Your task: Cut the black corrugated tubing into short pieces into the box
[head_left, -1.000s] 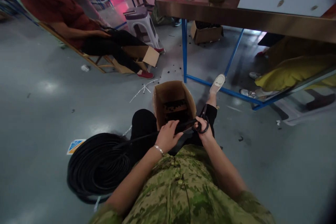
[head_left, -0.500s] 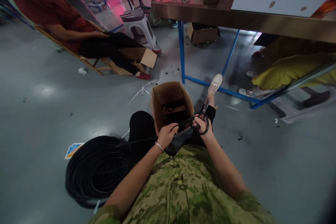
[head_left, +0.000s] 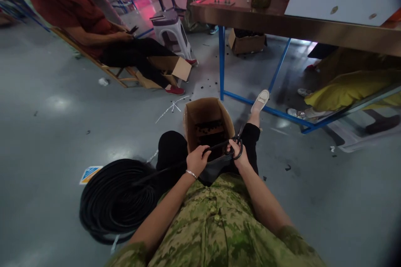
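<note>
I sit on the floor with an open cardboard box between my legs, dark cut pieces lying inside it. My left hand grips a black tube that runs from a big black coil on the floor at my left. My right hand holds black scissors by the handles, their blades at the tube's end over the box mouth.
A long table on blue legs stands ahead. A person in a red shirt sits on a wooden chair at the left, beside a cardboard box and a white stool. Yellow bags lie right.
My left hand slid along the tube toward the scissors, and the scissor blades went from raised and open to closed down on the tube's end.
</note>
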Demonstrator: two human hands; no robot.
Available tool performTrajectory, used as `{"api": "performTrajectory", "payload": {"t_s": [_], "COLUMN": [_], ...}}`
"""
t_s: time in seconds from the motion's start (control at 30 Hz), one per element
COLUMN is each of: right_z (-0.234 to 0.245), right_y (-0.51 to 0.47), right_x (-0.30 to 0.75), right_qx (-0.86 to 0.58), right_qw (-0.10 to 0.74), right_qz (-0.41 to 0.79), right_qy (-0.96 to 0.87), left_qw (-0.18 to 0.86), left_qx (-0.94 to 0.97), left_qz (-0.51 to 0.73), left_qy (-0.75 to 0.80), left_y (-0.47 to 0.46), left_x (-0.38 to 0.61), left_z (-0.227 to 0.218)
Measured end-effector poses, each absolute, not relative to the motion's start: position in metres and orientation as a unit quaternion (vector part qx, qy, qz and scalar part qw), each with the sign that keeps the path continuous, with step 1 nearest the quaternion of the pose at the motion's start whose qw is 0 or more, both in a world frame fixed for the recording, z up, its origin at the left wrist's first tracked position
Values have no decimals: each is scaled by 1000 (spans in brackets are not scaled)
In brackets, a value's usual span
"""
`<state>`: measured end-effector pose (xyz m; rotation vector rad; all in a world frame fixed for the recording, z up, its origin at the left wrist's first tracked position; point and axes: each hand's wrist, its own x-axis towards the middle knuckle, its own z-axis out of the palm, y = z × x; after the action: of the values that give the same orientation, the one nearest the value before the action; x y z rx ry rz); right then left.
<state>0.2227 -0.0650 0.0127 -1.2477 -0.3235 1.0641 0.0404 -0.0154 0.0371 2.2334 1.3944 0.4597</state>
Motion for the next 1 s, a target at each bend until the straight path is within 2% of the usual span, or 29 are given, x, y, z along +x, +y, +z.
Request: {"api": "performTrajectory", "payload": {"t_s": [0.17, 0.27, 0.6, 0.77, 1.0], "right_z": [-1, -9, -5, -12, -18], "right_y": [-88, -96, -77, -83, -85], "right_x": [211, 203, 218, 218, 209], "right_qx": [-612, -615, -624, -635, -665], "right_qw": [496, 431, 382, 377, 358], "right_qz": [569, 596, 495, 443, 396], "right_qy": [-238, -285, -469, -510, -522], "left_qw": [161, 150, 174, 183, 130], "left_qx": [793, 800, 834, 847, 867], "left_qz": [187, 195, 208, 144, 70], "left_qy": [557, 548, 480, 479, 476], "left_y": [-1, 2, 3, 8, 1], "left_x": [22, 14, 1, -4, 26], "left_z": [30, 29, 36, 43, 55]}}
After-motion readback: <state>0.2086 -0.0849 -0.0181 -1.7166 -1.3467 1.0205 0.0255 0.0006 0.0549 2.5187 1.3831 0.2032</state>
